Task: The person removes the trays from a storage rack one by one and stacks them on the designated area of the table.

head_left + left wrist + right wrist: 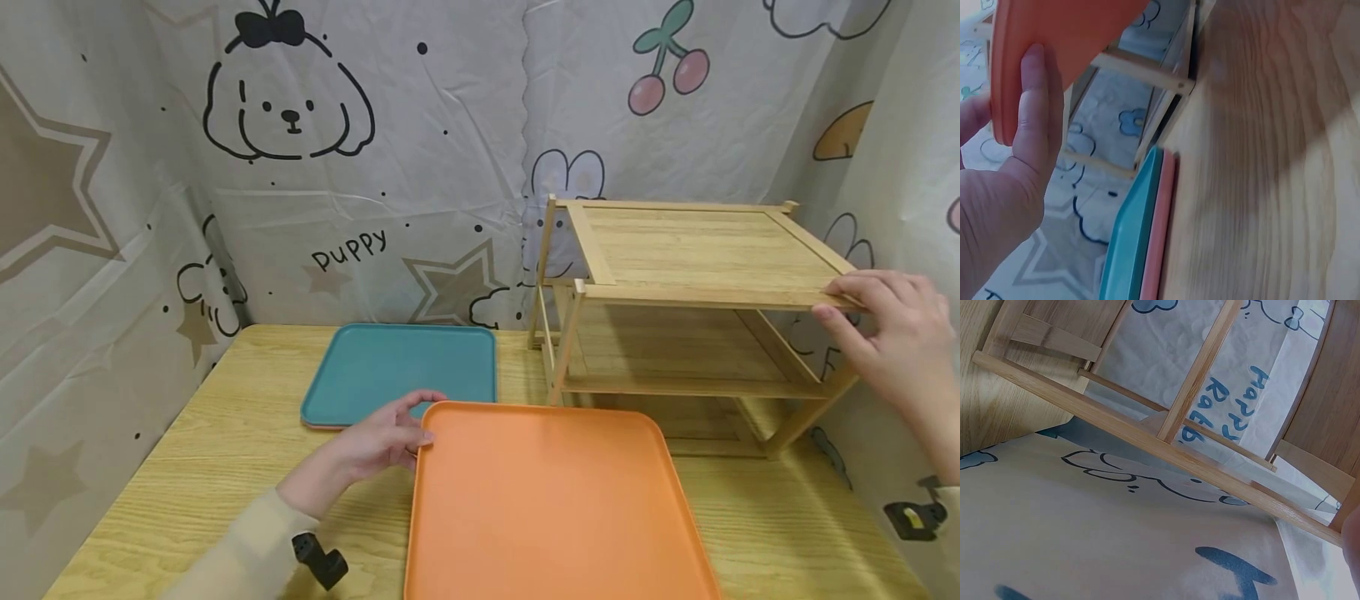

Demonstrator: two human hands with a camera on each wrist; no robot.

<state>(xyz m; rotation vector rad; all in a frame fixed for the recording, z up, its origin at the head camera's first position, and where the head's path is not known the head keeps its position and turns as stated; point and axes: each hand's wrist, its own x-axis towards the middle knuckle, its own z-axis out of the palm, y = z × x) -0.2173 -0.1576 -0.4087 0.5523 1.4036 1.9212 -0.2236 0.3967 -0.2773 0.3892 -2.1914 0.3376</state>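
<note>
An orange tray is held above the table by my left hand, which pinches its left edge, thumb on the top side and fingers beneath. The left wrist view shows the fingers flat against the underside of the tray. My right hand grips the front right corner of a wooden rack's top shelf, thumb at the front and fingers over the top. Only a sliver of that hand enters the right wrist view, beside the rack's side rail.
A teal tray lies at the back of the wooden table, stacked on a pink tray. The rack has a middle shelf and a bottom shelf. Printed cloth hangs behind and along both sides.
</note>
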